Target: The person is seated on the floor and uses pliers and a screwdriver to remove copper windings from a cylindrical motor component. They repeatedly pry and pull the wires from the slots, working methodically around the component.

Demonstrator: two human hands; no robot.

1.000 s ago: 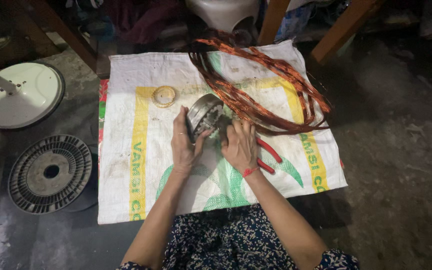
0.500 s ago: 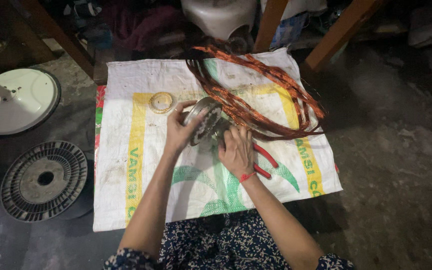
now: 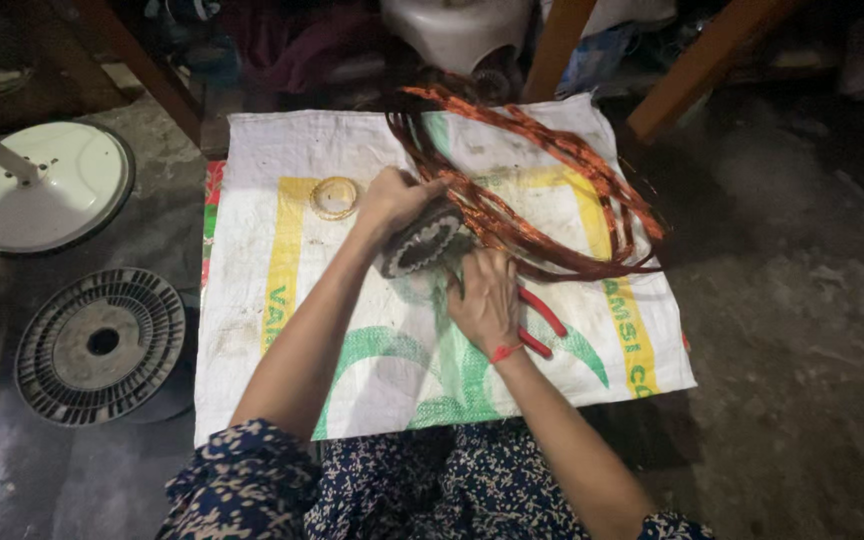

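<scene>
Stator (image 3: 420,245) gripped by left hand (image 3: 392,200), right hand (image 3: 487,300) beside it.

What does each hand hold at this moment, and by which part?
The left hand grips the round metal motor core by its upper rim. The right hand rests on red-handled pliers; its exact hold is hidden.

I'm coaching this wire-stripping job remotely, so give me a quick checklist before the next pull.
1. Left hand steadying the metal core: ok, grip on its top.
2. Right hand on the red-handled pliers: ok.
3. Pliers' tip biting wire: cannot tell, hidden by the hand.
4. Copper wire bundle lying on the woven sack: ok.
5. Small wire ring clear of the hands: ok.
</scene>
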